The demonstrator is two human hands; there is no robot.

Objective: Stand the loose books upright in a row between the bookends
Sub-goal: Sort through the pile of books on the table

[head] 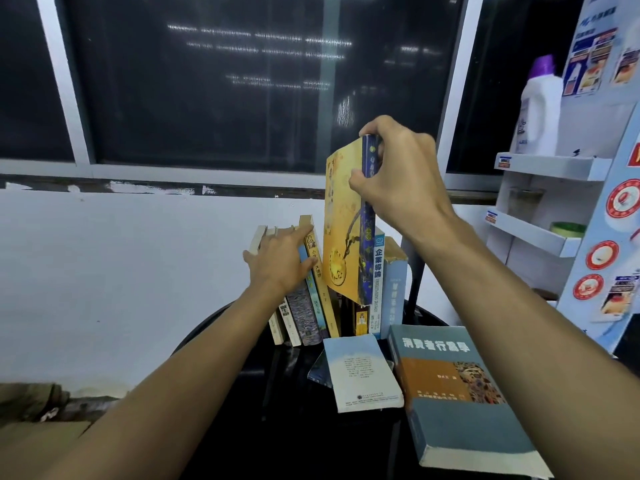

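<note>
The right hand (398, 174) clenches a yellow-covered, blue-spined paperback (343, 230), held upright and partly down in the gap in the standing row of books (394, 292). Left of that gap the left hand (280, 261), flat-fingered and grasping nothing, presses the leaning books (306, 317) aside, likely to keep it open.

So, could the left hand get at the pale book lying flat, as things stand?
Probably yes: the pale book lies uncovered in front of the leaning books. But the left hand props those books, which might tip if released.

yellow book (341, 230) upright over the row (308, 317); pale book (363, 372), teal book (460, 407) flat.
</note>
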